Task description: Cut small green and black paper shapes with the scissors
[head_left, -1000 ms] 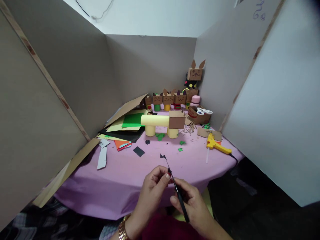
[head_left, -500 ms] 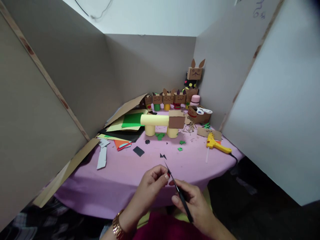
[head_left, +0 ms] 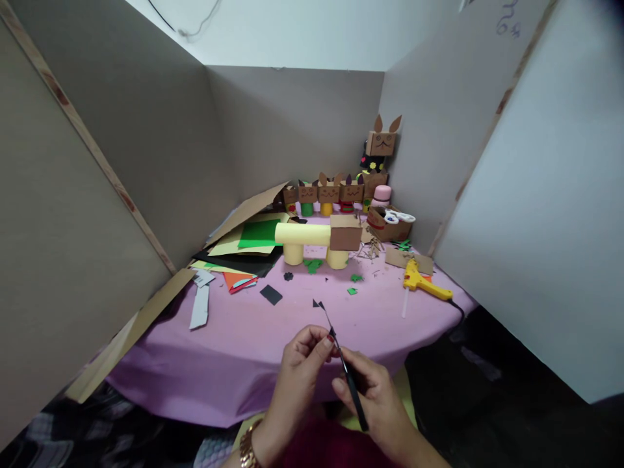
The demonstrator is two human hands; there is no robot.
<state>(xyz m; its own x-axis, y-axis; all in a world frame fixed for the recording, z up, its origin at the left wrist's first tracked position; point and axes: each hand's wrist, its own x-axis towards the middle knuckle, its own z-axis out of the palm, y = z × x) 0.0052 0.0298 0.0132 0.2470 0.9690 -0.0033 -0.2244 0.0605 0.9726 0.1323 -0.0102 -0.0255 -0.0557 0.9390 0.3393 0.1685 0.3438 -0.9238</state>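
My right hand [head_left: 373,393] is closed around the black handles of a pair of scissors [head_left: 351,387], whose thin blades point away from me toward the table. In my left hand [head_left: 307,364], thumb and fingers pinch a tiny piece of black paper [head_left: 332,331] right at the blades. Most of that piece is hidden by the fingertips and the scissors. Beyond the blade tips, small black paper triangles [head_left: 316,303] lie on the purple tablecloth [head_left: 229,364]. A black paper rectangle [head_left: 271,295] rests further left.
A pale yellow tube figure with a cardboard box head [head_left: 345,234] stands mid-table. Small box-headed figures [head_left: 329,192] line the back. A yellow glue gun [head_left: 424,283] lies right, near a cardboard box with white scissors [head_left: 397,216]. Coloured sheets [head_left: 258,234] pile up left; panels enclose three sides.
My left hand has shifted slightly right, still pinching the black paper. The scissors are a little more upright and their tips sit slightly further forward, by the triangles.
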